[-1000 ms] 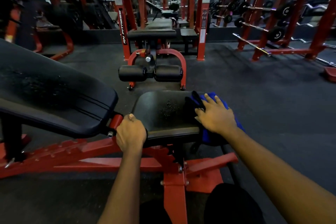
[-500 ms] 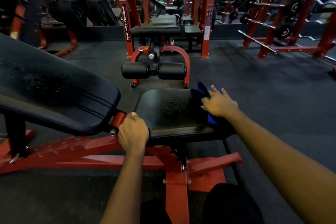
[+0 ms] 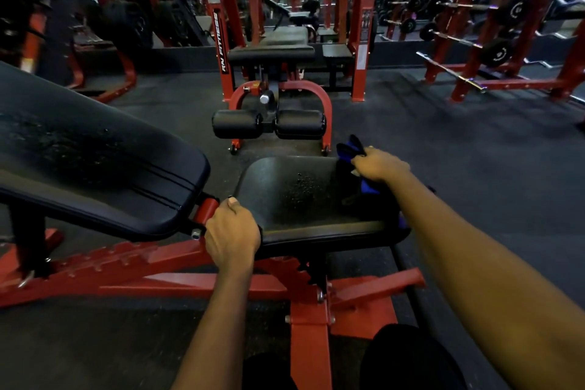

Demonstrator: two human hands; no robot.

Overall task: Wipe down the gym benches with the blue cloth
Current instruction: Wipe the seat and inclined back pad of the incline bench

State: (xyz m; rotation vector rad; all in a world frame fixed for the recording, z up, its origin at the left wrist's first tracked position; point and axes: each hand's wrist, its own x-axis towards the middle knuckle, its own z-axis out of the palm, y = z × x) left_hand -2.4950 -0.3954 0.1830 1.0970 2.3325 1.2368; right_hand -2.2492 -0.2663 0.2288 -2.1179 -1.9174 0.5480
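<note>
Seat pad: blk vinyl-type cover, matt, fine grain, wet-looking speckles mid-surface. Back pad: same blk cover, slight sheen, stitched seam lines. Frame: red painted metal, semi-gloss. Blue cloth: soft fabric, matt. Roller pads: smooth blk, glossy. Floor: dark, rubber-like, matt, rough.

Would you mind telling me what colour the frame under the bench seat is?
Red, clearest in the head view: the frame below the black seat pad.

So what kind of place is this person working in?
A gym, most likely its free-weights area. A padded bench on a red frame sits in front, a red power rack stands behind it, and racks of barbells line the right side.
</note>
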